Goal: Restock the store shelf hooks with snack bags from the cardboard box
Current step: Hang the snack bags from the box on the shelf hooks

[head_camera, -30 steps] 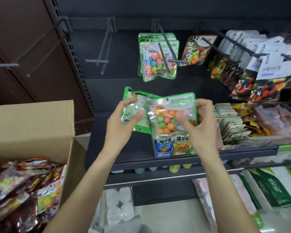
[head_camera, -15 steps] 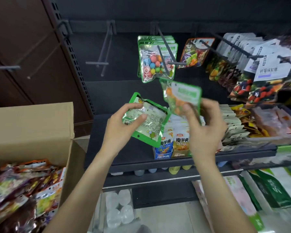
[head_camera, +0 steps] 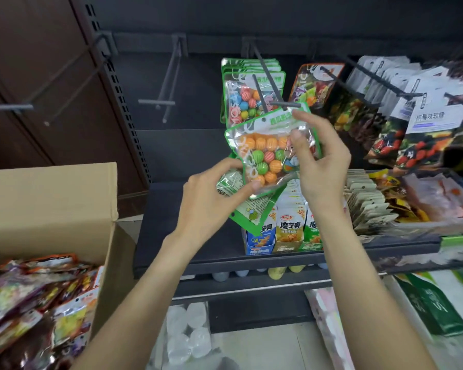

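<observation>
My right hand [head_camera: 316,158] pinches a green-edged bag of orange and green candy balls [head_camera: 265,153] by its top right corner, just below the tip of a shelf hook [head_camera: 284,104]. Several bags of the same kind [head_camera: 249,97] hang further back on that hook. My left hand [head_camera: 211,198] grips a second green-edged bag [head_camera: 251,209], back side up, and its thumb touches the lower corner of the front bag. The open cardboard box [head_camera: 51,198] at the lower left holds several mixed snack bags [head_camera: 32,303].
Two bare hooks [head_camera: 157,102] [head_camera: 14,106] stick out to the left. More hooks at the right carry fruit-candy bags [head_camera: 316,84] and white-labelled bags [head_camera: 412,108]. The shelf [head_camera: 187,252] below carries small snack boxes [head_camera: 286,231] and a tray of packets [head_camera: 369,204].
My right hand has lifted the candy-ball bag up and turned it face on, close under the hook tip. My left hand with the other bag moved right, under it.
</observation>
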The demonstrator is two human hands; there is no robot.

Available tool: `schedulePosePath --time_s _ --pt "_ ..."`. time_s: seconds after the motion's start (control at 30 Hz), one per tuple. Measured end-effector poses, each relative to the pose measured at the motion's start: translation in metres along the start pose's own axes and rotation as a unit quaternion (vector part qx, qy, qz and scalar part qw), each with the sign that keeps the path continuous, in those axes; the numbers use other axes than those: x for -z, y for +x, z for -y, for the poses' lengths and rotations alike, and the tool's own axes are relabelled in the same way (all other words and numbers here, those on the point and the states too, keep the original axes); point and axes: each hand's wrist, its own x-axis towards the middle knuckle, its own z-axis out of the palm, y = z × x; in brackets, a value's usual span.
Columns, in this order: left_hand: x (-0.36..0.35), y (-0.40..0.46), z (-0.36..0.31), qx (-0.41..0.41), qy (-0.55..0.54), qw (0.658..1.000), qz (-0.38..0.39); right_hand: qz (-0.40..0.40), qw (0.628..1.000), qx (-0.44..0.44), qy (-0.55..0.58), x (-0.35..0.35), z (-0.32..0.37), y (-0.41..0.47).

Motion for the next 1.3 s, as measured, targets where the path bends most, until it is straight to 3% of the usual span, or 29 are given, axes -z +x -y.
schedulePosePath --time_s 0.2,0.87,1.3 --pt "-0.011 0.003 0.005 0.007 -0.019 1.0 0.002 -0.005 0.995 0.048 -0.087 0.004 -0.001 0.005" --pt "-0.012 0.013 0.014 -0.035 0.007 0.999 0.001 -0.004 0.998 0.001 -0.061 0.005 -0.011 0.01" --pt "-0.007 0.007 0.015 -0.071 0.016 0.997 -0.022 -0.041 0.996 0.075 -0.019 0.006 -0.012 -0.003"
